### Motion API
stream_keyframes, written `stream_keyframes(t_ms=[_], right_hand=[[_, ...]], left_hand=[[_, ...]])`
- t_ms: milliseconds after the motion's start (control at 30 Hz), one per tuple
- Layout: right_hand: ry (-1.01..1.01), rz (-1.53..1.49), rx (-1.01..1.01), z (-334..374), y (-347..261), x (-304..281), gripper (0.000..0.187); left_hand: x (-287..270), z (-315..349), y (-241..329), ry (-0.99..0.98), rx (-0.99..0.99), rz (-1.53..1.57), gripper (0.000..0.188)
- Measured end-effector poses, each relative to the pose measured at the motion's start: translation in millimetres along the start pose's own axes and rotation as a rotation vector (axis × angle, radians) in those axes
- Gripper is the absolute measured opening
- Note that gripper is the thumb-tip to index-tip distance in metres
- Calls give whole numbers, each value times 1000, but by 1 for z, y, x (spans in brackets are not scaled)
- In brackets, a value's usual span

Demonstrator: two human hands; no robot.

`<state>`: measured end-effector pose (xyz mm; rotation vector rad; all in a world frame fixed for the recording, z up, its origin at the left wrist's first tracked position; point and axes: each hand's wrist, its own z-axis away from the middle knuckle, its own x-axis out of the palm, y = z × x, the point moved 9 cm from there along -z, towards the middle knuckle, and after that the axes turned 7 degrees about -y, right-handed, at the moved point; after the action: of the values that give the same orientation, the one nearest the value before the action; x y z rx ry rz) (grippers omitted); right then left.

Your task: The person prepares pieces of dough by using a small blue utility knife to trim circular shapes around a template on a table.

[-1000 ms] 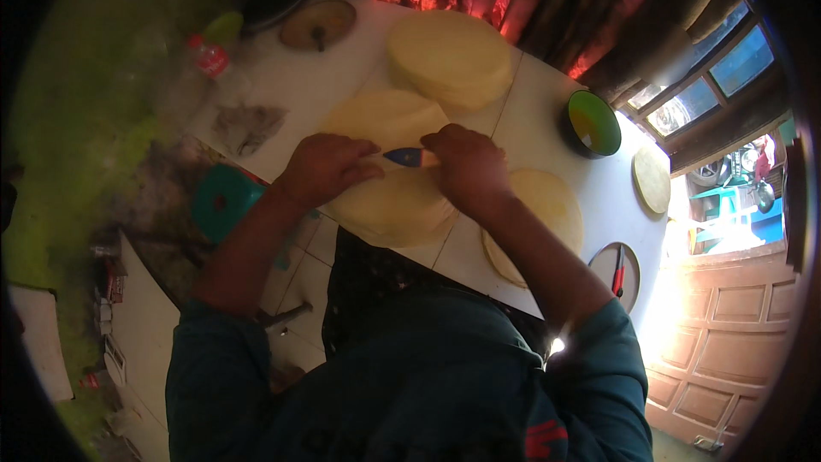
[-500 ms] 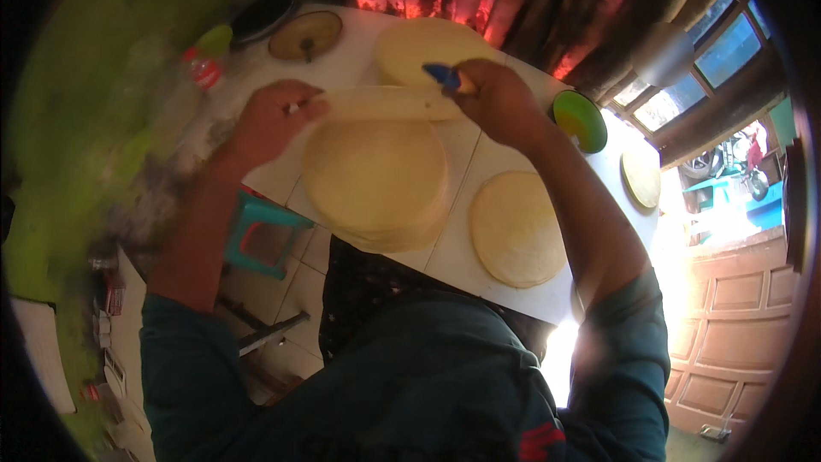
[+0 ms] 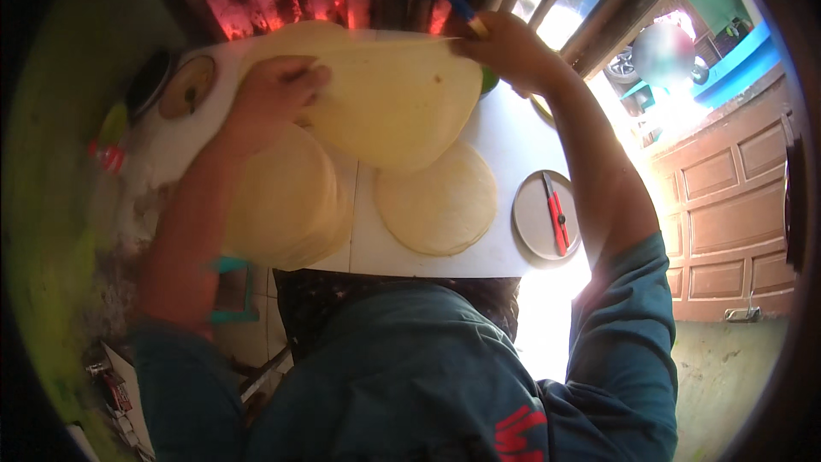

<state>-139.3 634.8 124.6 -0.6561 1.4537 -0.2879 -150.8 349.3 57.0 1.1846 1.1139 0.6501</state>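
A thin, round, pale-yellow dough sheet (image 3: 402, 107) hangs between my hands above the white table. My left hand (image 3: 278, 94) is closed at its left edge, fingers curled. My right hand (image 3: 513, 51) grips the sheet's upper right edge and also holds a slim tool with a blue end (image 3: 457, 4); what kind of tool is unclear. Below my left forearm lies a thick stack of round dough sheets (image 3: 282, 197). To its right, partly under the hanging sheet, is a lower round of dough (image 3: 436, 210).
On the right stands a round plate (image 3: 526, 222) with a red-handled cutter (image 3: 558, 218) on it. More dough (image 3: 308, 32) lies at the far side. A lid (image 3: 186, 90) and a dark pan (image 3: 152, 81) are at far left. A green bowl (image 3: 489, 81) is mostly hidden. A teal stool (image 3: 239, 312) stands below.
The sheet has moved right, off the thick stack toward the lower round, and now hangs broad and open. My view has turned right, bringing the plate and cutter into sight.
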Motion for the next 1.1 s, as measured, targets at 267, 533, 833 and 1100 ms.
stream_keyframes(t_ms=[267,533,833,1100], right_hand=[[52,269,12,99,93,49,18],[78,256,-124,184,117,154,19],[97,287,-188,207,124,176,22],[65,281,-176,211,128,180,22]], left_hand=[[138,40,-39,-75,513,-445,22],[192,94,-125,-279,364,-507,26],[204,111,-121,-304,556,-586,29],[201,116,-125,-257,580,-569,24]])
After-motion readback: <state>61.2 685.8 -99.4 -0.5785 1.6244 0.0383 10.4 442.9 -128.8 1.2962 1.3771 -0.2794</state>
